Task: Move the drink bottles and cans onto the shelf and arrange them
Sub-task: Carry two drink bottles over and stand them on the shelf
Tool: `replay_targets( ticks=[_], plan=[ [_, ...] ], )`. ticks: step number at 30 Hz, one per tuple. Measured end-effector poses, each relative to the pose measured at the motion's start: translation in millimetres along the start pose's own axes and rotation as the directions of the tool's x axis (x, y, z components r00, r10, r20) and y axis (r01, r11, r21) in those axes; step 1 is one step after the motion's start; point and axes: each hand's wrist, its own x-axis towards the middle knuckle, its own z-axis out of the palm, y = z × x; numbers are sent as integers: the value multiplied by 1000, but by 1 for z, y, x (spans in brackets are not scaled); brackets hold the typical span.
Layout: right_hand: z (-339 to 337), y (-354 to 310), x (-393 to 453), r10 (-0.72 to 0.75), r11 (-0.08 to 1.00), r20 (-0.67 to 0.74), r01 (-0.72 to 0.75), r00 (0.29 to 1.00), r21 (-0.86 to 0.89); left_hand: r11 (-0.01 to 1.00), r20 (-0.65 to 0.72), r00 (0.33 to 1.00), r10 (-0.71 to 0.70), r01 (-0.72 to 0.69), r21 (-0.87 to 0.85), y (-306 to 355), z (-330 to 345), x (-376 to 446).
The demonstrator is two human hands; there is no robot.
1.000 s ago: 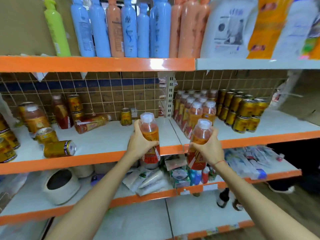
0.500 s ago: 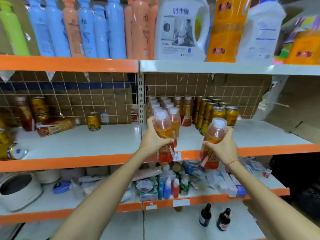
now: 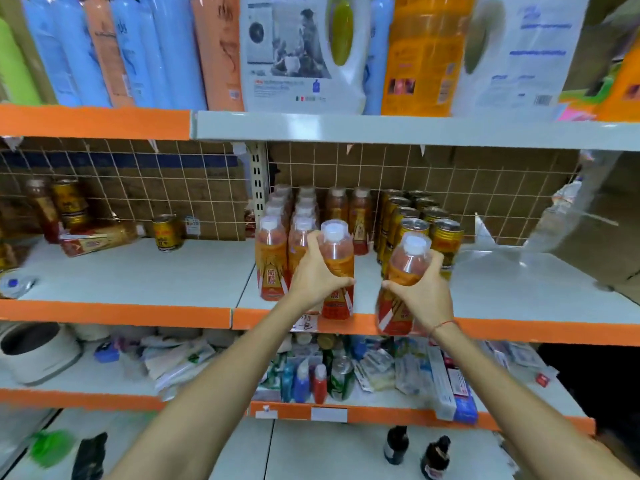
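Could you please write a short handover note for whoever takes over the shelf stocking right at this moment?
Left hand grips a bottle at the front edge of the shelf, beside the bottle rows.
Right hand grips a second bottle, tilted, in front of the cans.
Done: rows of bottles and cans stand on the right section.
Left: set both bottles down; loose bottles and cans remain on the left section.

Bright even light, blurred, warped edges
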Motion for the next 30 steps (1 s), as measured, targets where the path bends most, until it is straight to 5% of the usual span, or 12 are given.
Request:
replay_targets(
  ticks=[2, 6, 10, 18, 23, 26, 30],
  plan=[
    [-3, 7, -3, 42, 990, 123, -24, 991, -140, 1000, -15, 1000, -20, 20, 1, -2, 10, 5],
    [-11, -11, -4, 56, 987, 129, -35, 990, -155, 1000, -12, 1000, -14, 14, 27, -3, 25, 15],
    [3, -16, 12, -163, 981, -90, 171, 982, 91, 998, 18, 1000, -11, 10, 65, -2, 32, 29],
    [10, -19, 23, -335, 942, -118, 331, 935, -49, 996, 15, 998, -61, 60, 72, -15, 41, 42],
    [13, -18, 29, -358, 933, -129, 349, 925, -92, 997, 14, 999, 52, -53, 54, 1, 31, 46],
    [15, -20, 31, -364, 931, -129, 354, 923, -90, 959, 124, 980, 154, -179, 218, 16, 8, 61],
    [19, -20, 35, -369, 928, -139, 357, 919, -107, 779, 440, 894, 89, -338, 529, 27, -8, 84]
  ],
)
